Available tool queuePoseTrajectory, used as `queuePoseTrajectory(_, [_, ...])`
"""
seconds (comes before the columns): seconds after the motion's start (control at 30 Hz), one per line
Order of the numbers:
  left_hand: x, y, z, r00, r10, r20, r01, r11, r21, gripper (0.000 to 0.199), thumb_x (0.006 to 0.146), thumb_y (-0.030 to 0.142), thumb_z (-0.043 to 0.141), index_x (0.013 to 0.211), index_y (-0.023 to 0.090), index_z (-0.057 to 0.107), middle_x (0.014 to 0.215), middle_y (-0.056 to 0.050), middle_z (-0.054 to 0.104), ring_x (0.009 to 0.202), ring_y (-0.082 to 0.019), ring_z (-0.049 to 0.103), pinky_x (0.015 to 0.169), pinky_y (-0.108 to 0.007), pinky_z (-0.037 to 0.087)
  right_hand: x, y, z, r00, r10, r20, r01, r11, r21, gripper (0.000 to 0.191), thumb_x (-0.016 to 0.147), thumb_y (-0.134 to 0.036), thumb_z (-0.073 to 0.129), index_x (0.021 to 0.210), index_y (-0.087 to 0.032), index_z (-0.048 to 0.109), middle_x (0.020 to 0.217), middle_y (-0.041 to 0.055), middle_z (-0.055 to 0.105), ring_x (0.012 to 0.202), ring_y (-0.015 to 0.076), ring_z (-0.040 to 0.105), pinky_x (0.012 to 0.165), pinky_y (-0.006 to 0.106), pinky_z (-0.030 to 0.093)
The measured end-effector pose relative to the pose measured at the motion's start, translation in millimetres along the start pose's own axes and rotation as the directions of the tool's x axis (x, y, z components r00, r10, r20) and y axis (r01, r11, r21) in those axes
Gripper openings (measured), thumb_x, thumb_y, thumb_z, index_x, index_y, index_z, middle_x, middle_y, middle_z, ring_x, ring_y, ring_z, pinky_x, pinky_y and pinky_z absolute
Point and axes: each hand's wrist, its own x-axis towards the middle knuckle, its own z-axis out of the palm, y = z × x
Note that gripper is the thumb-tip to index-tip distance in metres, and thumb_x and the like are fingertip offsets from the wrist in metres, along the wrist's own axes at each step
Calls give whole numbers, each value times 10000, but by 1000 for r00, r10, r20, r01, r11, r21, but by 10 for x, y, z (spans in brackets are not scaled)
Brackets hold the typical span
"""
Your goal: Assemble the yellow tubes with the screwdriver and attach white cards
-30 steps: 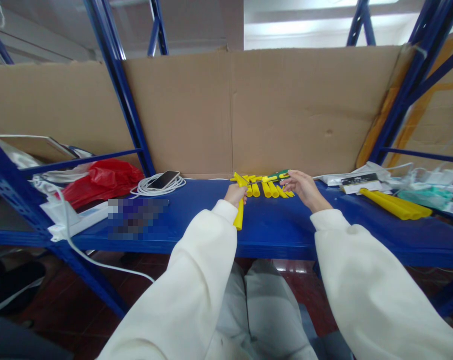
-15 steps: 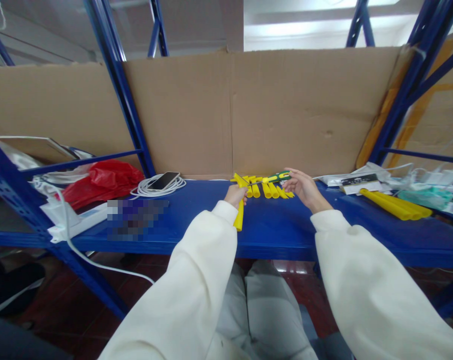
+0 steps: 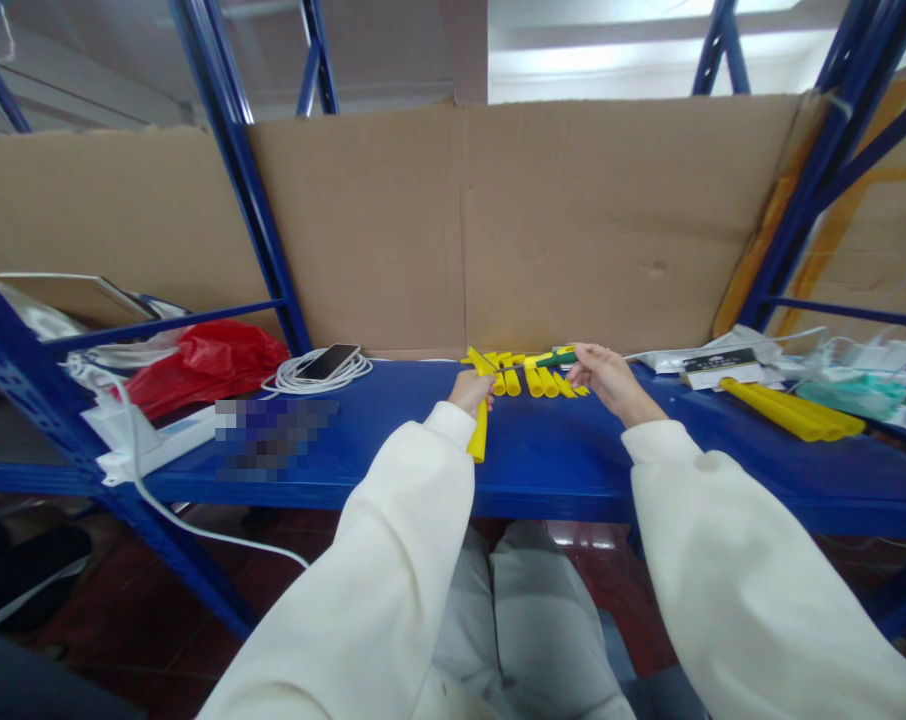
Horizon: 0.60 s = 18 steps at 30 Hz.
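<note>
My left hand is wrapped round a yellow tube-like piece, whose lower end points toward me above the blue shelf. From the right, my right hand grips the handle end of a green and yellow screwdriver. Its thin shaft runs level to the upper part of the yellow piece, beside my left fingers. Whether the tip is inside the piece or only touches it, I cannot tell. Behind and between my hands lie several similar yellow pieces in a row on the shelf.
At right are long yellow tubes, a black-and-white box and a green bag. A phone rests on a coiled white cable at left, near a red bag. A cardboard panel stands behind the blue shelf.
My right fingers have closed in around the end of the screwdriver handle, where they were spread more loosely before. The handle has turned slightly. My left hand has stayed in place.
</note>
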Motion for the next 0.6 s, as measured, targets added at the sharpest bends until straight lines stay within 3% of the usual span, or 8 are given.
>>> queuePoseTrajectory(0.33, [19,-3,2,1000,8,2,-8,1000,17,163,827,-16,538,808,118,628,411,94,402,337,-67,366,426,-204,318,-22,-36,36,995,73,-63,-74,997,-19,323,833,-472,748,791,-189,597,526,-5,653,403,93,589,425,164,470])
queuePoseTrajectory(0.6, [15,-8,1,1000,12,13,-12,1000,0,175,838,-10,522,778,129,610,408,94,400,328,-62,362,403,-198,293,-32,-78,48,996,86,-30,-84,995,52,214,849,-365,738,862,-195,608,650,34,732,523,144,696,472,189,530])
